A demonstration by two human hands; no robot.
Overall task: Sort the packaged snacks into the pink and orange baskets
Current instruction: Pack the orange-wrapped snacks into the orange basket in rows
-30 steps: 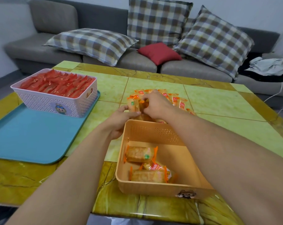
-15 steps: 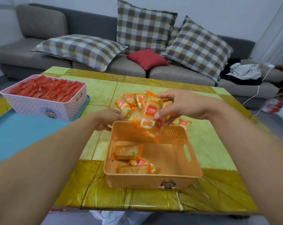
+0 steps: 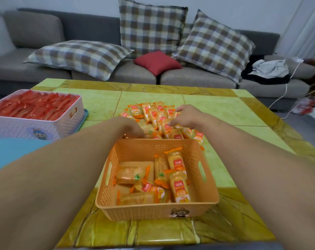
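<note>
Packaged snacks in orange-and-clear wrappers (image 3: 158,118) lie heaped at the centre of the frame on the yellow-green tiled bench (image 3: 225,109), just behind the orange perforated plastic basket (image 3: 156,210), which already holds several of the same packets (image 3: 178,184). At upper left, the pale pink perforated basket (image 3: 26,129), filled with red-wrapped snacks (image 3: 34,105), stands on a teal plastic tray (image 3: 12,152). Both bare forearms reach past the orange basket to the heap. The right hand (image 3: 187,116) hovers over the packets with its grip loosely spread, fingertips at or touching the topmost wrappers; no packet is visibly pinched. The left hand (image 3: 133,129) rests at the basket's far rim; its fingers curl downward out of sight, so its grip cannot be told. The step in hand appears to be gathering another batch of orange packets. The next move likely calls for closing the fingers on a few wrappers, lifting them clear of the rim and releasing them inside the basket.
</note>
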